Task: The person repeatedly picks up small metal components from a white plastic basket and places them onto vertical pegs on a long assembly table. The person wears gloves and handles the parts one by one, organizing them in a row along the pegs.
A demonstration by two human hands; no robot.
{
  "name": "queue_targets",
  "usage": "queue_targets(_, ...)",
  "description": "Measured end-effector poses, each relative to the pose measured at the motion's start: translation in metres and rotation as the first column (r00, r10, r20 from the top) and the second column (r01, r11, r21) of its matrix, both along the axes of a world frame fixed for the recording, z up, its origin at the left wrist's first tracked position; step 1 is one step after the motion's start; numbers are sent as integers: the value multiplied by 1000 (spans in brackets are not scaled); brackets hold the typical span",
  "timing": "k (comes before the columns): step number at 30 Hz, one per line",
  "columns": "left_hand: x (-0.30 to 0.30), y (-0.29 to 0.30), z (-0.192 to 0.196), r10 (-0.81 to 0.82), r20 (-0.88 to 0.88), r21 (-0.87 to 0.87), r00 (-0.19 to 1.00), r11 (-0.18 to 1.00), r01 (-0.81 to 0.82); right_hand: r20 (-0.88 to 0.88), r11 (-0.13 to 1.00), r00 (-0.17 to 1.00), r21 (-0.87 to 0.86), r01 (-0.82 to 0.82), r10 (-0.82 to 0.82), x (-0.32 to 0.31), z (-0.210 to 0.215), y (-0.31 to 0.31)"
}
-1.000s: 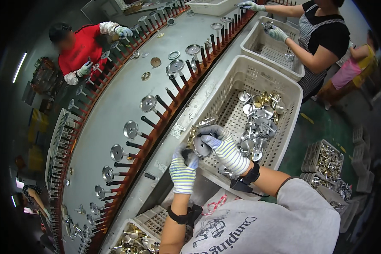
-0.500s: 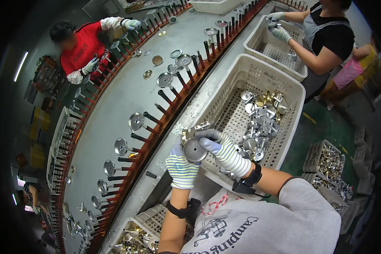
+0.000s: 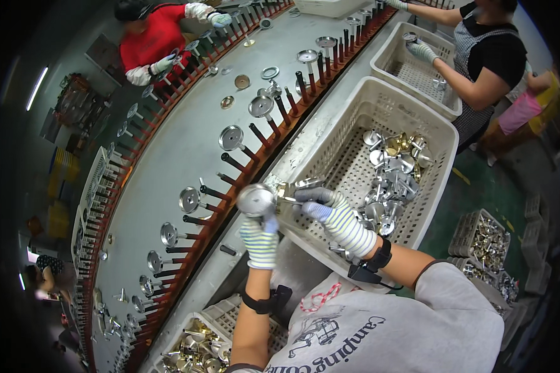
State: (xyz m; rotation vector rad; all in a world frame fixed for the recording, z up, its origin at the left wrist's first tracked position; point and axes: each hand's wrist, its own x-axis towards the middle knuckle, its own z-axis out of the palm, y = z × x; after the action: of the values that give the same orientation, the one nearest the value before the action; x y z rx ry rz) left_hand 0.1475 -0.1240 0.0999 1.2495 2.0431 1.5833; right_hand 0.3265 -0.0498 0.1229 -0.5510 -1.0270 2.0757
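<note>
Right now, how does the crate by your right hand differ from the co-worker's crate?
The near crate holds a heap of metal parts; the far crate shows very few. The near crate looks larger in this view than the far crate. Both are pale, open-topped and perforated.

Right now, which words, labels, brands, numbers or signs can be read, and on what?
Grey shirt: dark lettering beside a line drawing; legible in part, not copied out here.
Red top: any marking is too blurred to read.
Metal disc at the left hand: no readable text.
</note>
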Motion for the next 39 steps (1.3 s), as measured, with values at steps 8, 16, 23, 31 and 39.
queue_targets(8, -138, 35, -19, 387, -31, 231, 922, 900, -370, -122, 974, 992, -227, -7, -21, -4, -10, -1)
queue_targets(16, -179, 9, -53, 489, -181, -150, 853, 844, -515, -237, 930, 971, -363, -59, -31, 0, -17, 9)
queue_targets(23, -199, -34, -66, 578, -215, -182, 787, 768, -614, -328, 902, 945, -406, -149, 8, -3, -13, 8)
queue_targets(31, -40, -49, -29, 133, 128, -15, 983, 991, -132, -375, 894, 927, -411, -177, 11, -4, 0, 5)
queue_targets(39, 31, -8, 1, -433, 888, 369, 154, 871, 323, -49, 988, 991, 95, -123, 128, -6, -7, -21)
